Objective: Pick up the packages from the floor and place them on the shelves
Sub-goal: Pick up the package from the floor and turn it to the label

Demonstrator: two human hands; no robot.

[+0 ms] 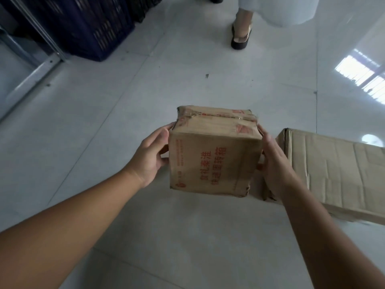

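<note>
My left hand [149, 157] presses the small box's [214, 157] left wall, fingers [166, 127] wrapped round its edge; my right hand [275, 163] clamps the opposite wall. The box hangs above the floor [104, 122], dented, probably light. Another carton [337, 176] lies at three o'clock.

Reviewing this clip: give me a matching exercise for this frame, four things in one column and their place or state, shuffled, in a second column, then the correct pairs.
Things:
1. small printed box
2. large plain box
3. dark blue crate
4. sandalled foot

Places or states:
A. lying on the floor at the right
B. standing at the top centre
C. held between the left hand and the right hand
D. at the upper left, beside a metal rack

Pairs: 1-C, 2-A, 3-D, 4-B
</note>
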